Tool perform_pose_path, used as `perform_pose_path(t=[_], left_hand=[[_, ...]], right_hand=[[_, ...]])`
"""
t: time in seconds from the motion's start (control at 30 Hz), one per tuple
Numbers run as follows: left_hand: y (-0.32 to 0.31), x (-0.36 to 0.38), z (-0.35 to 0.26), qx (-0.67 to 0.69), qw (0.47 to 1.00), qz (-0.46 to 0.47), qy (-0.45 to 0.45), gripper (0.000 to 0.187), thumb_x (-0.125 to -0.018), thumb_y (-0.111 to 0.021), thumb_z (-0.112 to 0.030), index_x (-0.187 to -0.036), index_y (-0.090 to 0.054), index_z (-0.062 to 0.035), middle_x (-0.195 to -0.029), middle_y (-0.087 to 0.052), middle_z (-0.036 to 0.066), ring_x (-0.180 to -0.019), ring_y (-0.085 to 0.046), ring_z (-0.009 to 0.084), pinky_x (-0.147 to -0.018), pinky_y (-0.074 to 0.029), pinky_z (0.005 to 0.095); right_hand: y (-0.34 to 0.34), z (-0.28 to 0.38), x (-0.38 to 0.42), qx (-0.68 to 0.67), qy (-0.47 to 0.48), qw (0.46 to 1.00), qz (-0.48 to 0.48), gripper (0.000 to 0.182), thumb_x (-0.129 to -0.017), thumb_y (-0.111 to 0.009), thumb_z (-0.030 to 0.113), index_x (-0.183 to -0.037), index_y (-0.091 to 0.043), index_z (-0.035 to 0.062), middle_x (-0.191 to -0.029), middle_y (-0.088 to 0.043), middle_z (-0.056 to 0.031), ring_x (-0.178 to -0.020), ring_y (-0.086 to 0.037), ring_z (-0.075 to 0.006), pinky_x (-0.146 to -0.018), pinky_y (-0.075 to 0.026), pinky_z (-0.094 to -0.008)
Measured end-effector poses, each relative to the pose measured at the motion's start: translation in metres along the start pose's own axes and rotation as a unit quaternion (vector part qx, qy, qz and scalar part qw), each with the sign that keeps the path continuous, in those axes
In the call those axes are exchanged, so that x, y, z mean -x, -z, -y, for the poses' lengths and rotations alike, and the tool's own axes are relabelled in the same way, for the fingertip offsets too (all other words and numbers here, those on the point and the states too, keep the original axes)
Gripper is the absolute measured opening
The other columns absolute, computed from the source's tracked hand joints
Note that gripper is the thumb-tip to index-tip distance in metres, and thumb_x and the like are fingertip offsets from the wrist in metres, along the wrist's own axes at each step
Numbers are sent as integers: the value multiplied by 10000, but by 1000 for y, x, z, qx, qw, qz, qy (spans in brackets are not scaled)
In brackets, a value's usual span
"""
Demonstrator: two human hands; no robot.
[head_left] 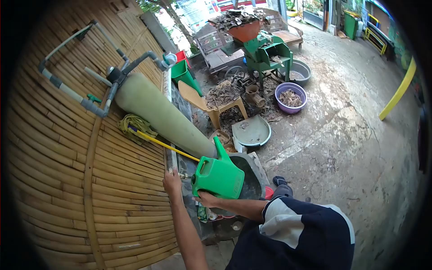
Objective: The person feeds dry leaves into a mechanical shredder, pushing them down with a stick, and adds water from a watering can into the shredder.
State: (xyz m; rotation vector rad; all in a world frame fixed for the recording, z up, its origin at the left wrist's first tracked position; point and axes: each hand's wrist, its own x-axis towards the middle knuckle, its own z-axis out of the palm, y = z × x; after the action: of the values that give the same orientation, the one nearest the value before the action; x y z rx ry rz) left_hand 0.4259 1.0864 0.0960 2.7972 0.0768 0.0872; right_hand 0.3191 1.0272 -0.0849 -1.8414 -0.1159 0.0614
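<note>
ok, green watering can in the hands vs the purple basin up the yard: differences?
The green watering can is held off the ground between the left hand and right hand; the purple basin sits on the concrete. The can is a closed body with a spout; the basin is an open round bowl. The basin holds brown debris; the can's contents are hidden. Both look plastic.

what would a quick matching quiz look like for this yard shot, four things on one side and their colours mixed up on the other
Things:
1. watering can at the person's hands
2. mop handle along the bamboo wall
3. basin holding dry scraps
4. hopper on top of the machine

Colours:
A. purple
B. orange
C. green
D. yellow

Pairs: 1-C, 2-D, 3-A, 4-B
</note>
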Motion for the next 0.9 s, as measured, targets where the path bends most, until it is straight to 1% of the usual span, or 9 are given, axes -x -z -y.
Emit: perform_pose_path(t=[0.1,0.17,0.23,0.3,0.4,0.5,0.73,0.83,0.9], left_hand=[[-2,0,0,-81,993,12,-80,465,-946,-613,-441,-1079,-625,4,-1036,-671,290,-981,-645,471,-859,-505,556],[1,-4,4,-93,992,26,-87,462,-920,-661,-419,-1090,-620,9,-1068,-654,281,-1012,-633,465,-871,-504,548],[4,-10,15,-115,978,36,-168,471,-904,-694,-406,-1102,-613,14,-1115,-623,265,-1047,-614,462,-887,-499,538],[17,-5,6,-118,979,47,-161,441,-897,-713,-356,-1124,-609,7,-1148,-590,245,-1071,-600,456,-894,-499,524],[31,-9,5,-124,961,41,-243,334,-883,-715,-195,-1151,-613,-24,-1134,-577,222,-1042,-607,446,-866,-502,522],[43,-7,0,-131,949,64,-281,320,-877,-709,-144,-1160,-614,-29,-1129,-576,214,-1029,-608,447,-854,-502,525],[38,-12,7,-134,941,60,-303,331,-860,-706,-67,-1173,-604,-28,-1137,-580,205,-1028,-607,451,-843,-504,520],[41,-15,5,-119,936,84,-320,348,-857,-699,-57,-1190,-600,-30,-1127,-580,214,-1041,-600,455,-859,-496,523],[38,-22,7,-106,937,91,-321,352,-857,-694,-53,-1196,-602,-37,-1148,-581,224,-1057,-593,459,-874,-494,523]], right_hand=[[-6,-5,-4,8,24,999,-25,506,-1023,-544,433,-1026,-510,-72,-907,-589,-290,-913,-600,-460,-844,-445,-516],[-5,-10,-6,-19,-17,999,21,508,-1028,-533,430,-1067,-513,-76,-971,-590,-303,-981,-594,-468,-892,-434,-526],[-16,-22,-9,-11,11,1000,-3,484,-1035,-527,413,-1076,-509,-69,-1016,-578,-309,-1004,-583,-469,-902,-424,-533],[-14,-21,-10,-21,6,1000,2,478,-1039,-519,409,-1078,-506,-68,-1015,-577,-303,-1002,-582,-468,-896,-425,-534],[-10,-17,-11,-15,-13,999,28,465,-1048,-505,397,-1082,-498,-67,-1004,-572,-289,-993,-580,-463,-886,-426,-536],[-5,-12,-7,7,-20,999,35,455,-1055,-496,388,-1085,-487,-66,-977,-563,-278,-972,-577,-459,-879,-425,-534],[-14,-22,-13,4,15,1000,7,479,-1035,-535,396,-1078,-530,-81,-991,-598,-289,-980,-608,-475,-869,-457,-532],[-6,-16,-12,3,-20,998,64,440,-1055,-496,377,-1101,-490,-61,-995,-566,-280,-1004,-577,-470,-896,-423,-544],[-8,-17,-10,-8,6,1000,29,454,-1051,-494,385,-1118,-496,-63,-1014,-571,-289,-1028,-574,-477,-910,-421,-546]])
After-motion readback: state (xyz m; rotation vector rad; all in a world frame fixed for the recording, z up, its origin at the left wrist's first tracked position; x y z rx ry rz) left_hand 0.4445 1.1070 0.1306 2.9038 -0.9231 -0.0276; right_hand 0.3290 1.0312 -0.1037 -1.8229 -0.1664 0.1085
